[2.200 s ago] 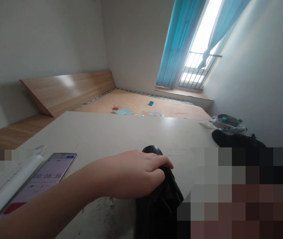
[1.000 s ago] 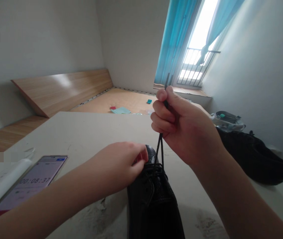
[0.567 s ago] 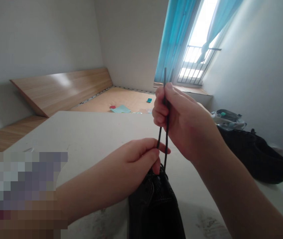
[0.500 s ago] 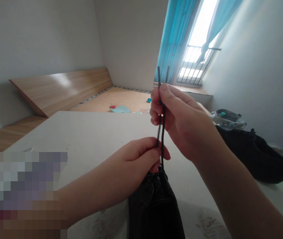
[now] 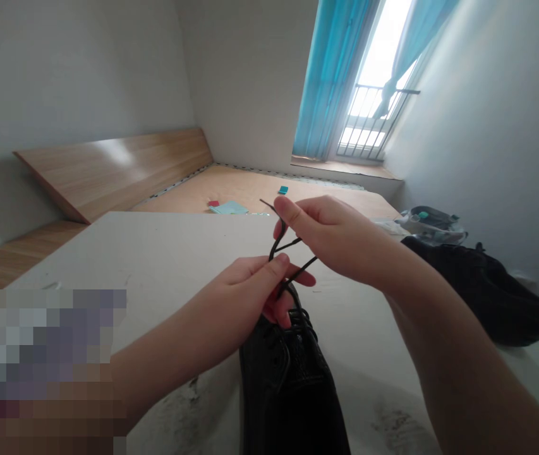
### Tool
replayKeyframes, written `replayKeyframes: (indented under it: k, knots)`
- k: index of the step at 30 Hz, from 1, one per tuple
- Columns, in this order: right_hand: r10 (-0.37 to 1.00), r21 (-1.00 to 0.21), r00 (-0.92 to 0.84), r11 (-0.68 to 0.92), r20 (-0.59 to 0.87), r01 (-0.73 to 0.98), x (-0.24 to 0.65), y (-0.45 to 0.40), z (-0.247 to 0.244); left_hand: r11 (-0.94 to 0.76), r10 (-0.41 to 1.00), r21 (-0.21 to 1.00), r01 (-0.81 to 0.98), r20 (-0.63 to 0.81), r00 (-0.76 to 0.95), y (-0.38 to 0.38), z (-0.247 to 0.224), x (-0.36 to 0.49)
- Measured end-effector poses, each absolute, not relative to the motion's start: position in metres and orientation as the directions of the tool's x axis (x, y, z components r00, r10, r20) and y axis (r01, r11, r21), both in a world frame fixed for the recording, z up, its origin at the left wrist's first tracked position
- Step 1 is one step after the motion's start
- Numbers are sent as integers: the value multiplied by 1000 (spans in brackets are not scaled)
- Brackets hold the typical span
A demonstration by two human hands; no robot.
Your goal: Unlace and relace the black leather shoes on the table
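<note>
A black leather shoe (image 5: 292, 392) lies on the white table with its toe toward me and its lace threaded through the eyelets. Above its tongue, my left hand (image 5: 266, 284) is closed, thumb pressed on the black shoelace (image 5: 276, 243). Higher up and to the right, my right hand (image 5: 328, 230) pinches the lace between thumb and fingers. One thin lace end pokes out left of the right thumb. Another strand runs slantwise between the two hands. The right hand's lower fingers are partly hidden behind the hand.
The white table (image 5: 174, 246) carries a second black shoe (image 5: 487, 291) at the right, beside a clear plastic bag (image 5: 433, 224). Beyond stand a wooden board (image 5: 122, 170) and a tan surface with a light-blue cloth (image 5: 230, 208). Part of the lower left is pixelated.
My right hand has come down from holding two lace ends upright and turned leftward. The lace now bends and crosses between my hands, and more of the shoe's lacing shows.
</note>
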State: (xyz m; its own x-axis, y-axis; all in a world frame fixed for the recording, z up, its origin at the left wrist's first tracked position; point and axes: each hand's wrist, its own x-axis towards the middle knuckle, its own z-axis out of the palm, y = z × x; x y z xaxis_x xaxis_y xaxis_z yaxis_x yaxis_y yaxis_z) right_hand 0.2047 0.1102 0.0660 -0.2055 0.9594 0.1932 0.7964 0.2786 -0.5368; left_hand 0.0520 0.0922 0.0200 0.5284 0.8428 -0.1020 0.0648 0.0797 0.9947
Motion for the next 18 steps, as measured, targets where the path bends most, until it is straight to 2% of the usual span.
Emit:
replayKeyframes:
  k: [4, 6, 10, 13, 15, 18]
  knots:
    - [952, -327, -275, 221, -131, 919, 222, 107, 74, 169, 820, 986, 6, -144, 554, 101, 14, 48]
    - [928, -301, -313, 245, -204, 922, 229, 103, 78, 153, 817, 988, 6, -130, 562, 104, 11, 46]
    - [794, -511, -530, 337, -297, 791, 236, 96, 86, 130, 827, 992, -4, -106, 553, 105, 11, 43]
    - [662, -638, -653, 330, -369, 695, 233, 94, 86, 59, 805, 998, 20, -60, 590, 104, 16, 42]
    - [656, -645, -649, 311, -386, 698, 229, 96, 82, -58, 810, 995, 76, 2, 587, 104, 20, 40]
    - [740, -564, -543, 270, -397, 780, 222, 99, 72, -320, 824, 910, 262, 131, 552, 104, 25, 36]
